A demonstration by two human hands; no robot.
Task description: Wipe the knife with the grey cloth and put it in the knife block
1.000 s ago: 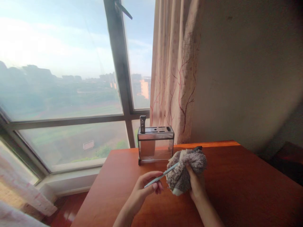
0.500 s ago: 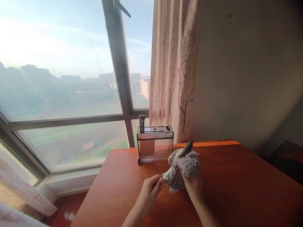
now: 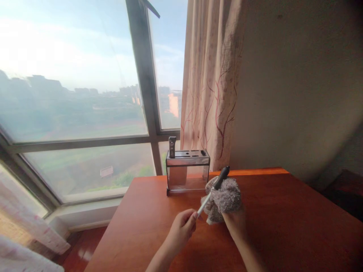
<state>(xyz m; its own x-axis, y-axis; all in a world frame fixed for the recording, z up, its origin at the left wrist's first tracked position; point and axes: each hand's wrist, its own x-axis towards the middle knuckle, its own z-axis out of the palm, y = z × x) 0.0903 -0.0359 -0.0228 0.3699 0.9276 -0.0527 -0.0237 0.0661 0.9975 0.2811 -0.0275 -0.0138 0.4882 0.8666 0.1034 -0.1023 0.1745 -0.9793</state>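
Reddish-brown wooden bench (image 3: 283, 226) beside a window; a clear rectangular knife block with a steel top (image 3: 187, 170) stands at its far edge. Near centre, the right hand (image 3: 234, 223) clutches a fuzzy grey cloth (image 3: 225, 198) wrapped around a slim black-handled knife (image 3: 212, 190). The left hand (image 3: 181, 228) pinches the blade tip. Wiping is best done from the spine, fingers off the edge.

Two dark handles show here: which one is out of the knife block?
The knife held by both hands: its dark handle sticks up from the grey cloth, blade tip pinched in the left hand. The other handle stands slotted in the knife block.
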